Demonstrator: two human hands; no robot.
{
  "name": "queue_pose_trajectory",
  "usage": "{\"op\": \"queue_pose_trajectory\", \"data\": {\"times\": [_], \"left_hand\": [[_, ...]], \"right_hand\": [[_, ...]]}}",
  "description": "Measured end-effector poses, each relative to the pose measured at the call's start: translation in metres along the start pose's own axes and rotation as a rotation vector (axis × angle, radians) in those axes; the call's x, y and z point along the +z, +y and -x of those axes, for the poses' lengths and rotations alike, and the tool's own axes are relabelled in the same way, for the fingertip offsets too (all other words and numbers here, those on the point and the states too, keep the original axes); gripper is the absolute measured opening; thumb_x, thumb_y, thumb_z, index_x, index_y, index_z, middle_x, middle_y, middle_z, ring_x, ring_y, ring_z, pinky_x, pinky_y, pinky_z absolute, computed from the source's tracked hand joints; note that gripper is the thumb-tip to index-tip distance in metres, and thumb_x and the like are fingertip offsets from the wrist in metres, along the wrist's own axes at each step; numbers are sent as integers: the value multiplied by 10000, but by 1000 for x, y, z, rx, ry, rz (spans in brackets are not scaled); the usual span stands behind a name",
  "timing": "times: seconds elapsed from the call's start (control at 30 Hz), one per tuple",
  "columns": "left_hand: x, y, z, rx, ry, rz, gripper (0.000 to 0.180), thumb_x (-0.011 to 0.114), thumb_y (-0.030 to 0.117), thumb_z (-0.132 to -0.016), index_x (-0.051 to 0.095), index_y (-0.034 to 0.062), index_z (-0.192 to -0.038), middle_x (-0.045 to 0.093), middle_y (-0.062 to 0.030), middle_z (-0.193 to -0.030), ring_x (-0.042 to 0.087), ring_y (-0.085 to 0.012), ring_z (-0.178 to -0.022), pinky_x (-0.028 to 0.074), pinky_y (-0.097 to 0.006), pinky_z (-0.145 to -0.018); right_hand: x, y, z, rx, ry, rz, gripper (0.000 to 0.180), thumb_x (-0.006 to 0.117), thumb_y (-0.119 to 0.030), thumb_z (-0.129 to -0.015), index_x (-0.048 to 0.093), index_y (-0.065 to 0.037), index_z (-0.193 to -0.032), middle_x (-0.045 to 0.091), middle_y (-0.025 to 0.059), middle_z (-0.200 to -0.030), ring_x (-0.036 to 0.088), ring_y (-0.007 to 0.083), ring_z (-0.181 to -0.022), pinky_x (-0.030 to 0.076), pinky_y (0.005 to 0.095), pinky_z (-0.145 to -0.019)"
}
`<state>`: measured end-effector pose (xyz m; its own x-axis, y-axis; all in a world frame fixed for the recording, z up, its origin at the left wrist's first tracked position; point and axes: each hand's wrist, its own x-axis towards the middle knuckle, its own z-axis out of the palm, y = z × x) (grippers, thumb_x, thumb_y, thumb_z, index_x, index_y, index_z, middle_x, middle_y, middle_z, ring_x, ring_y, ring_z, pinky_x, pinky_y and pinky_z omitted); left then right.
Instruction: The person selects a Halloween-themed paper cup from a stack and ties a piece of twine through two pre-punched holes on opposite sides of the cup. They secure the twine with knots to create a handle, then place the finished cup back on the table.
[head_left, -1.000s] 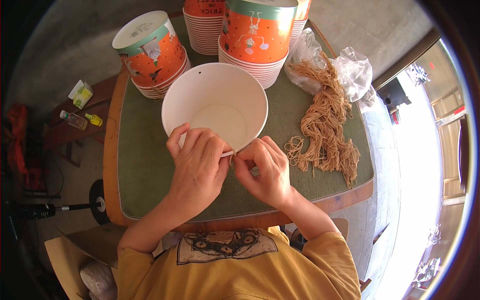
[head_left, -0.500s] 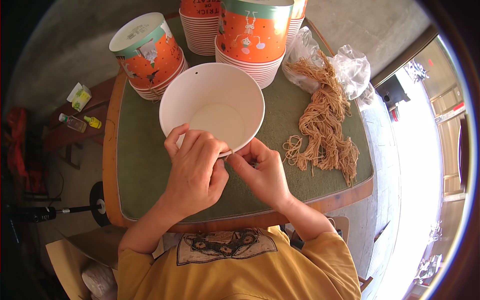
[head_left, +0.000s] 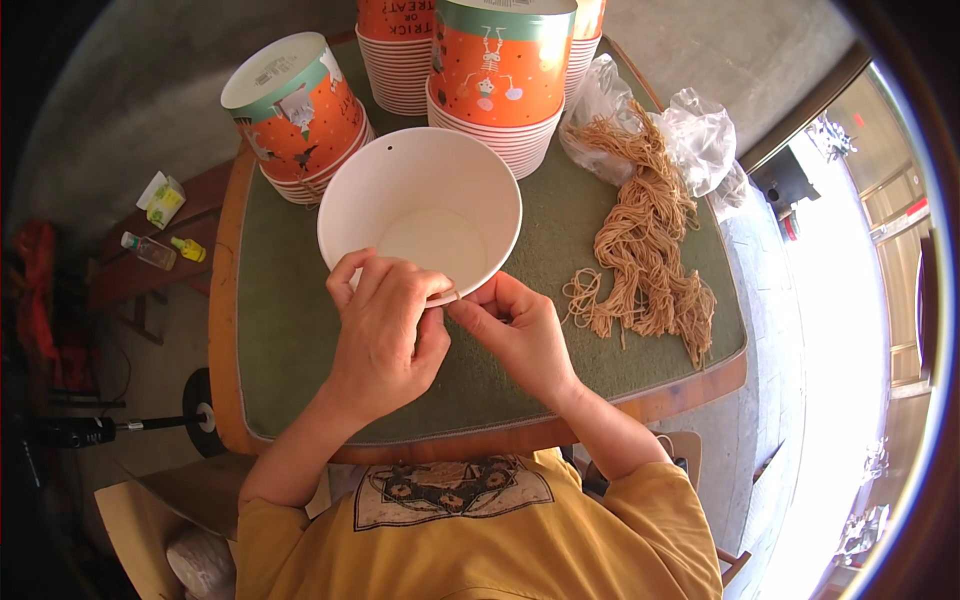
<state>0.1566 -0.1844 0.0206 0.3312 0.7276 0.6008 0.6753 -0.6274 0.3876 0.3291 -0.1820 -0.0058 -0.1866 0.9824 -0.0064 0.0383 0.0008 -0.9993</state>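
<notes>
Head: left grip (head_left: 376, 335) on bucket (head_left: 405, 190); right grip (head_left: 520, 337) too

A makeshift workroom — bare grey wall (head_left: 770, 65), stacked paper buckets (head_left: 500, 75), twine bundle (head_left: 645, 245) on a table (head_left: 295, 370).

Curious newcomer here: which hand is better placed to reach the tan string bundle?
Probably the right hand: the tan string bundle lies right of it, farther from the left hand; both are at the paper bucket.
</notes>
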Motion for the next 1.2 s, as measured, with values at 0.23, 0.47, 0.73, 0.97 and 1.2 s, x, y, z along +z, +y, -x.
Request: {"op": "queue_pose_trajectory", "data": {"times": [0.23, 0.47, 0.73, 0.97, 1.2], "left_hand": [[-2, -4, 0, 33, -38, -71, 181, 601, 2, -799, 618, 89, -956, 591, -9, -886, 549, -230, -931, 283, -488, -1063], [-7, 0, -3, 12, -48, -52, 175, 602, 1, -793, 624, 88, -944, 582, -10, -872, 544, -225, -923, 279, -481, -1069], [-16, -7, -5, 20, -78, -3, 167, 583, 22, -832, 625, 76, -984, 593, -22, -906, 555, -214, -920, 254, -477, -1105], [-42, -38, -15, -93, 58, 143, 103, 526, 90, -929, 621, 77, -969, 562, -19, -877, 544, -195, -931, 230, -452, -1116], [-55, -53, -14, -152, 85, 232, 117, 484, 110, -961, 589, 59, -958, 535, -23, -875, 517, -192, -937, 256, -397, -1082]], "right_hand": [[-4, -2, 14, -173, 24, 165, 128, 681, -133, -946, 655, -8, -946, 629, 2, -716, 548, 38, -655, 478, 238, -612], [-11, -9, 14, -162, 77, 156, 93, 649, -107, -962, 656, -14, -972, 603, 2, -684, 518, 34, -633, 459, 232, -591], [-15, -11, 7, -142, 18, 153, 124, 667, -143, -955, 659, -21, -974, 605, 9, -683, 520, 44, -621, 465, 247, -588], [-23, -27, -4, -276, -180, 362, 155, 679, -167, -945, 657, -15, -969, 639, 54, -739, 582, 104, -615, 489, 281, -593], [-20, -36, -14, -282, -252, 369, 145, 677, -158, -944, 659, -16, -973, 641, 61, -765, 591, 126, -624, 492, 292, -599]]}}
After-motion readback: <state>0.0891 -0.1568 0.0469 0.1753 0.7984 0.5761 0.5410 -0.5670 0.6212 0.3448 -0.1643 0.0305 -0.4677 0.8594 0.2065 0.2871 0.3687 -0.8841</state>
